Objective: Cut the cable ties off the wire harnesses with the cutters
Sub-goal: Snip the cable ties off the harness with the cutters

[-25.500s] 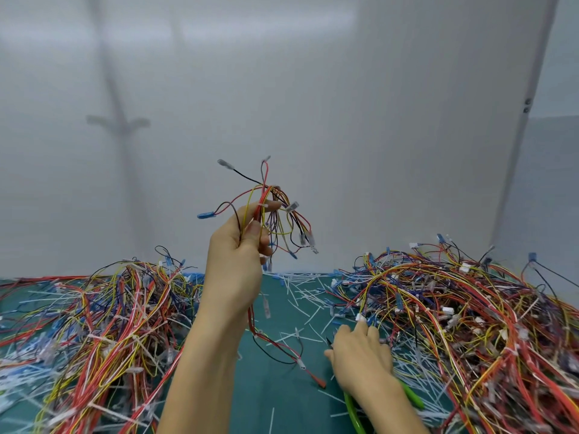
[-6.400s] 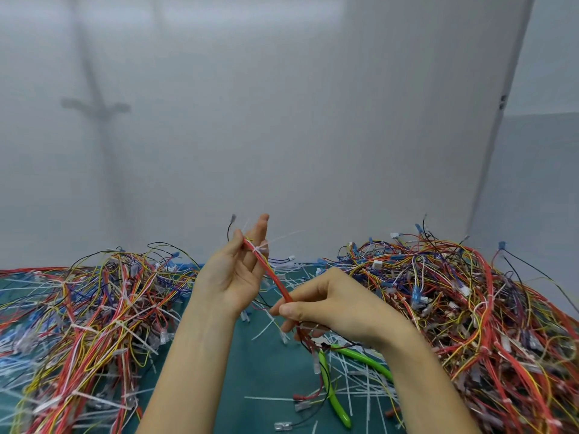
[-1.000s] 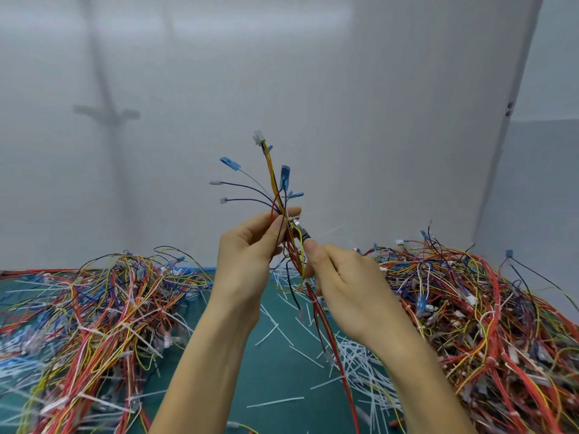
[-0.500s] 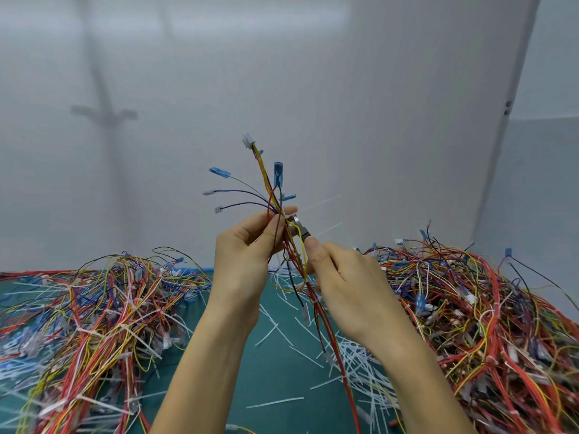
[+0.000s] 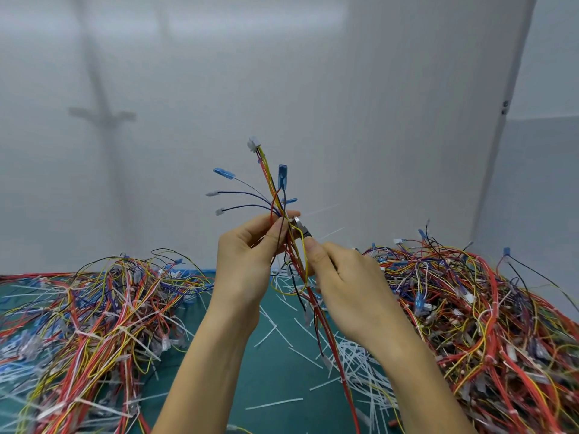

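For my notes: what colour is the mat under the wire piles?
Teal green. The mat shows best in the head view, between the forearms.

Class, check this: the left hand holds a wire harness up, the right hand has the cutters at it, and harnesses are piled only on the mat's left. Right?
One error. The head view shows a left pile and a right pile on the mat. The left hand does hold the harness up, the right hand has the cutters at it.
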The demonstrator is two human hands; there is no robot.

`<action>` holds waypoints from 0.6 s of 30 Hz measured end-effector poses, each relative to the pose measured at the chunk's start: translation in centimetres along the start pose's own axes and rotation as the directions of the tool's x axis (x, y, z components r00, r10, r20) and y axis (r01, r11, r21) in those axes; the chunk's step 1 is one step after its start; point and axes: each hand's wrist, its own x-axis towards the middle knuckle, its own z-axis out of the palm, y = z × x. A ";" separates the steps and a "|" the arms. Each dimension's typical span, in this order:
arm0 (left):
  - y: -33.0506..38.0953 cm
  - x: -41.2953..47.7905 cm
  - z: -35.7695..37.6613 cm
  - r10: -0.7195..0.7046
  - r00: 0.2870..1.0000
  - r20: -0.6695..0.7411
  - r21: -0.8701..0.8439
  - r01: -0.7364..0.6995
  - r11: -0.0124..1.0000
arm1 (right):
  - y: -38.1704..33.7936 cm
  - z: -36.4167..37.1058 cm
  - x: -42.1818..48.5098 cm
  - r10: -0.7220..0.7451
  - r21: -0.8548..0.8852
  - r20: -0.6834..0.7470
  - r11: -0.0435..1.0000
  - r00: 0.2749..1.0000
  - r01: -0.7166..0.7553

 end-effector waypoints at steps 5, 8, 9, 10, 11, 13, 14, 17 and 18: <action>-0.1 0.0 0.1 0.004 1.000 -0.008 0.007 -0.004 1.000 | 0.1 0.1 0.1 -0.005 -0.002 -0.013 1.000 1.000 0.005; -0.2 0.0 0.1 0.004 1.000 -0.014 0.008 -0.004 1.000 | 0.2 0.1 0.0 -0.012 -0.010 -0.021 1.000 1.000 0.012; -0.1 0.1 0.1 0.006 1.000 -0.016 0.013 -0.006 1.000 | 0.2 0.2 0.0 -0.014 -0.013 -0.025 1.000 1.000 0.014; -0.2 0.1 0.1 0.006 1.000 -0.018 0.019 -0.006 1.000 | 0.2 0.2 0.0 -0.014 -0.014 -0.030 1.000 0.999 0.013; -0.2 0.1 0.1 0.006 1.000 -0.021 0.023 -0.005 1.000 | 0.2 0.3 0.1 -0.012 -0.013 -0.033 1.000 0.999 0.011; -0.1 0.1 0.0 0.009 1.000 -0.025 0.031 -0.008 0.999 | 0.1 0.3 0.1 -0.011 -0.007 -0.029 1.000 1.000 0.011; -0.1 0.1 0.0 0.010 1.000 -0.024 0.037 -0.009 0.999 | 0.0 0.3 0.1 -0.010 -0.003 -0.024 1.000 1.000 0.010; 0.0 0.0 0.0 0.010 1.000 -0.024 0.045 -0.009 0.999 | 0.0 0.3 0.0 -0.004 0.010 -0.021 1.000 1.000 0.004; 0.0 0.0 0.0 0.010 1.000 -0.025 0.045 -0.009 0.999 | 0.0 0.3 0.0 -0.003 0.014 -0.022 1.000 1.000 0.003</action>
